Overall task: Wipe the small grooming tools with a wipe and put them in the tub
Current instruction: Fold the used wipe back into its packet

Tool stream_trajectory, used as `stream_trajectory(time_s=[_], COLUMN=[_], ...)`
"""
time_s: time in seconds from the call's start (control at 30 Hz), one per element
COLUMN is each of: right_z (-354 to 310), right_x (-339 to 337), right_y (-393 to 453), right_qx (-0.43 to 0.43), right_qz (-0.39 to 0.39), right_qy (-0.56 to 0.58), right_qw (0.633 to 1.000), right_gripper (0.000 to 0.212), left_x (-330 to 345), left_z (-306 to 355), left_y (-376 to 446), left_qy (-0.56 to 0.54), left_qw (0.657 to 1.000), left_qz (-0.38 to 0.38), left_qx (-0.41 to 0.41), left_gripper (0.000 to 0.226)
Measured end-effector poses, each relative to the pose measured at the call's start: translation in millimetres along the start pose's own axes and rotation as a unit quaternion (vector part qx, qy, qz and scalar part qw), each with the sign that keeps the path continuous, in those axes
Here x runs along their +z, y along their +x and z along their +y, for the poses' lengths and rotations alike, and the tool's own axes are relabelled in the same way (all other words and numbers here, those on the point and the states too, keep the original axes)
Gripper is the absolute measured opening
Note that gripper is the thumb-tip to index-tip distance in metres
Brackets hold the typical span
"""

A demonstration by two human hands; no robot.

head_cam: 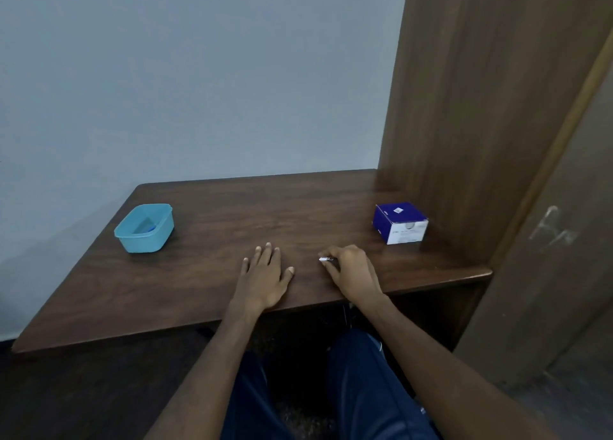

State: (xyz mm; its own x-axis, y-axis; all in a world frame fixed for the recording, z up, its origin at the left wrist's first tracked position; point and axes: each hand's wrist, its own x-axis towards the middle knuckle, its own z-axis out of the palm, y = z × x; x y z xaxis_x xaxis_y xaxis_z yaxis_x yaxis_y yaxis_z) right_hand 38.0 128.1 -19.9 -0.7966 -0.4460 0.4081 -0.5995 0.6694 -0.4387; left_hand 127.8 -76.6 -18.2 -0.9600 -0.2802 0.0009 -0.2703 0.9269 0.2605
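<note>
— So, what has the right hand [351, 269] got there?

— A small tool [325, 259], pinched in curled fingers low over the desk [215, 207], near the front edge. Only a pale, shiny tip pokes out past the fingertips; the rest is hidden, so I can't say which tool it is.

— How would it handle, you think?

— Light and stiff, I'd guess, probably metal at that tip, so a bit slippery under a damp wipe. Best held by the body, leaving the tip free to rub.

— And the left hand [265, 274]?

— Flat on the wood, fingers spread, holding nothing. It lies just beside the right one.

— Where does the tool go?

— Into the tub [124, 237], well off to the left: pale blue plastic, rounded corners, smooth thin walls. Something blue lies in its bottom; too small to tell what.

— Any wipes?

— A box [389, 217] sits far right by the wooden panel [464, 108], dark blue cardboard with a white front. Likely the wipes, though I can't read it. The desk is dark, grained brown veneer with a slight sheen.
</note>
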Motion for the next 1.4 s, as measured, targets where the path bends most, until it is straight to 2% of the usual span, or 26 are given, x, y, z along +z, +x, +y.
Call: stream_trajectory(time_s=[0.2, 0.33, 0.57, 0.67, 0.73, 0.8, 0.87, 0.97, 1.17, 1.27, 1.4], right_z=[-4, -11, 19, 44, 63, 84, 110, 152, 209, 230, 255], right_x=[-16, -21, -43, -62, -77, -87, -94, -99, -82, -61, -30], right_y=[-44, -71, -118, -142, -164, -188, -214, -252, -315, -334, -349], right_qx=[0.059, 0.062, 0.024, 0.012, 0.005, 0.038, 0.108, 0.211, 0.38, 0.42, 0.454], right_qz=[0.045, 0.076, 0.091, 0.099, 0.136, 0.181, 0.203, 0.187, 0.121, 0.07, 0.021], right_qy=[0.063, 0.062, 0.076, 0.04, 0.01, -0.004, -0.029, -0.078, -0.104, -0.102, -0.08], right_qw=[0.995, 0.993, 0.993, 0.994, 0.991, 0.983, 0.973, 0.956, 0.911, 0.899, 0.887], right_gripper=[0.023, 0.019, 0.022, 0.02, 0.018, 0.02, 0.019, 0.018, 0.013, 0.016, 0.018], left_x=[8, 17, 51, 69, 80, 94, 113, 147, 225, 260, 283], left_z=[20, 44, 100, 130, 155, 182, 213, 258, 304, 298, 289], left_y=[-38, -63, -98, -104, -105, -109, -115, -121, -128, -125, -105], left_qy=[0.005, 0.006, 0.017, 0.01, -0.008, -0.034, -0.052, -0.054, -0.035, 0.017, 0.048], left_qw=[1.0, 0.999, 0.992, 0.984, 0.976, 0.963, 0.953, 0.945, 0.933, 0.917, 0.916], left_qz=[0.021, 0.031, 0.085, 0.106, 0.12, 0.143, 0.141, 0.091, -0.094, -0.155, -0.186], left_qx=[-0.007, 0.012, 0.088, 0.142, 0.183, 0.224, 0.264, 0.309, 0.345, 0.367, 0.353], left_gripper=[0.074, 0.071, 0.065, 0.064, 0.064, 0.066, 0.068, 0.069, 0.074, 0.082, 0.086])
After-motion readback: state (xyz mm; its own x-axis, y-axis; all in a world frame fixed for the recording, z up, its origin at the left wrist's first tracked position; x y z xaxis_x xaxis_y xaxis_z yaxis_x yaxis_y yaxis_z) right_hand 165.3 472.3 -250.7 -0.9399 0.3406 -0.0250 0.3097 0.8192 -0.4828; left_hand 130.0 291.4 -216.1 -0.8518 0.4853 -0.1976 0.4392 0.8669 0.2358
